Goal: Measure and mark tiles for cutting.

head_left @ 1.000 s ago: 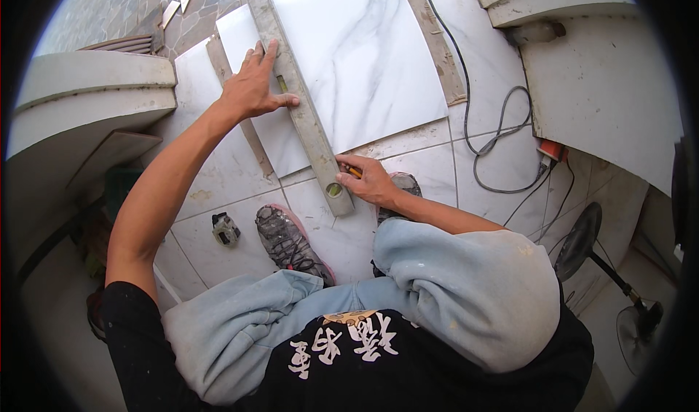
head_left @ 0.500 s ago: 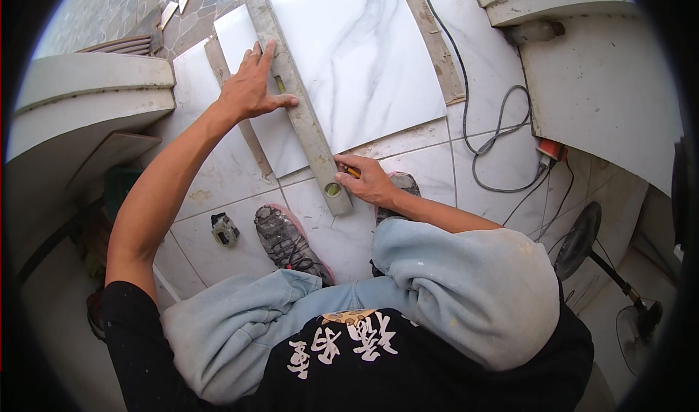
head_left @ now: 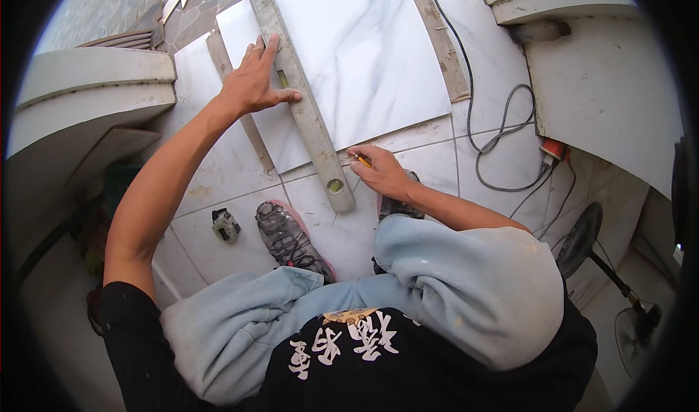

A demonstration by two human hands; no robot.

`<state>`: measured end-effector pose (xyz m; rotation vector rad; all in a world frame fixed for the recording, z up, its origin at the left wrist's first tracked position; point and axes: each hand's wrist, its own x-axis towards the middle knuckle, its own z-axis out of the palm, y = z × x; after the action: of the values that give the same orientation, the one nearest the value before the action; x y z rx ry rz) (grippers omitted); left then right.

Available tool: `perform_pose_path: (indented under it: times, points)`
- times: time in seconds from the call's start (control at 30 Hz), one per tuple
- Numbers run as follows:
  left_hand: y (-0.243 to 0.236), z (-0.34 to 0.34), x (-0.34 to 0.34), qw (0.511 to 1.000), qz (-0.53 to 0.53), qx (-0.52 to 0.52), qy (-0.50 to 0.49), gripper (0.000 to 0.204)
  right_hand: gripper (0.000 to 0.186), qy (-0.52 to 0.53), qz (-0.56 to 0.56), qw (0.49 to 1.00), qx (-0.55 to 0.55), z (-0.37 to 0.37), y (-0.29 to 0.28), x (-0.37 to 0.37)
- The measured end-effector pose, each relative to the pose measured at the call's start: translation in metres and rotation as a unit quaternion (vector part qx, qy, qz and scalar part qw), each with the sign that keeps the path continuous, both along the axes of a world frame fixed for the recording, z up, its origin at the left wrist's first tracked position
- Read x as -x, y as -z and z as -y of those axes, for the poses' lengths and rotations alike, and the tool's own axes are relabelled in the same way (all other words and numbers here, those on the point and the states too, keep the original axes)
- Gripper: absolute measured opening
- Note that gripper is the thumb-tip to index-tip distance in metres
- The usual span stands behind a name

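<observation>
While the left hand [head_left: 251,84] rests, fingers spread, on the spirit level [head_left: 309,120] toward eleven o'clock in the head view, the right hand [head_left: 384,173], toward two, pinches a yellow pencil [head_left: 364,161]; the level crosses a marbled tile [head_left: 364,55] at twelve.

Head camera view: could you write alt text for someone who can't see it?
A person's left hand rests on a long grey spirit level lying across a white marbled tile; the right hand holds a yellow pencil-like tool beside the level. Grey shoes stand nearby.
</observation>
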<state>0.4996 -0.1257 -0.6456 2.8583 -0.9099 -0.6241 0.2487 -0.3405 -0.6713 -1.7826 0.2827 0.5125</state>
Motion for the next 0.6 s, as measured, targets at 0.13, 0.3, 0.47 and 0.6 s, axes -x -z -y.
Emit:
perform_pose_path:
  times: [0.13,0.3,0.47,0.6]
  points:
    - [0.002,-0.001,0.0,1.0,0.002,0.007,0.002,0.135,0.025,-0.047,0.045,0.996,0.062,0.021,-0.016,-0.024]
    - [-0.003,0.001,0.002,1.0,-0.007,0.005,-0.007,0.135,0.018,-0.069,0.139,0.984,0.091,0.039,-0.033,-0.085]
    - [-0.009,0.004,0.0,0.998,-0.046,-0.027,-0.025,0.135,0.016,0.015,0.176,0.982,0.071,0.044,-0.036,-0.171]
    - [-0.011,0.004,0.0,0.999,-0.04,-0.001,-0.019,0.138,0.018,0.0,0.308,0.943,0.128,0.027,-0.025,-0.232]
